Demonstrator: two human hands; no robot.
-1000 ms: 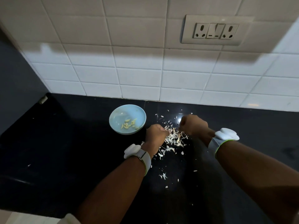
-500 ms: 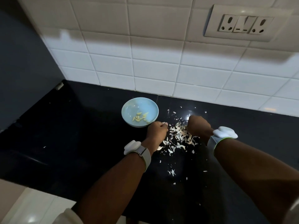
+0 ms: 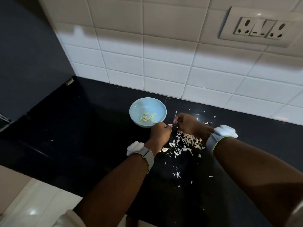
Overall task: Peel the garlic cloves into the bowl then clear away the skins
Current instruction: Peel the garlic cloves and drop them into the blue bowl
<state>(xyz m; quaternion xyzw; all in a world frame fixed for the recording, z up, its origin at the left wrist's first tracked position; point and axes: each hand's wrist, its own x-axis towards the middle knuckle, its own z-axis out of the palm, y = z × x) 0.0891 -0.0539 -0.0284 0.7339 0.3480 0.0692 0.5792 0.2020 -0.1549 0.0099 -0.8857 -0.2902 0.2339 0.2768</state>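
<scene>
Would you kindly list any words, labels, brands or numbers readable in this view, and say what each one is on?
None can be read.
Socket plate on the tiled wall: no lettering shows, only slots and switches.
Wrist bands: plain white, no marking visible.
Blue bowl: no print visible.

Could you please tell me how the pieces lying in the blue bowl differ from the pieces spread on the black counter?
The peeled yellowish garlic cloves are plump and solid; the white papery garlic skins are thin, curled flakes. The cloves sit gathered inside the round light-blue bowl; the skins lie scattered loose on the glossy black counter, beside the bowl. The cloves are few; the skins are many. Both are small and pale.
</scene>
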